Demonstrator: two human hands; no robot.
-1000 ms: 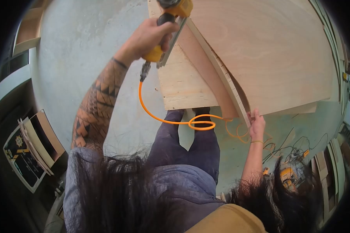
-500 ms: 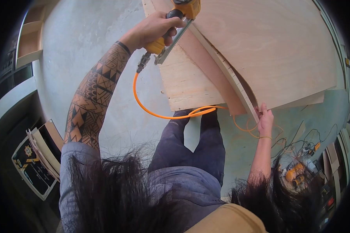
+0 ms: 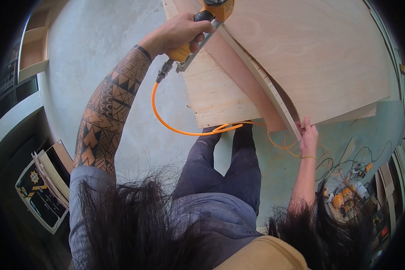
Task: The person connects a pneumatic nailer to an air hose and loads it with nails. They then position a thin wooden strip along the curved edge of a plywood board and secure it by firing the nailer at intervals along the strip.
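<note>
My left hand (image 3: 181,33) is wrapped around the handle of a yellow pneumatic nail gun (image 3: 222,9), its nose hidden past the top edge of the view. The gun's magazine slants over the far part of a curved wooden strip (image 3: 266,82), which has cuts spaced along it. At the near end of that strip, my right hand (image 3: 308,136) grips it with bent fingers. An orange air hose (image 3: 167,126) runs from the gun's metal coupling and loops near my legs. Beneath the strip lies a curved thin plywood piece (image 3: 240,74).
A large plywood panel (image 3: 328,54) spreads to the right of the strip. A paler board (image 3: 216,105) supports the work on the left. Cables and tools (image 3: 346,198) lie on the floor at lower right. Wooden shelving (image 3: 33,45) stands at far left.
Both hands keep their grips, the left on the nail gun and the right on the strip's end. The view and the hose have shifted very slightly.
</note>
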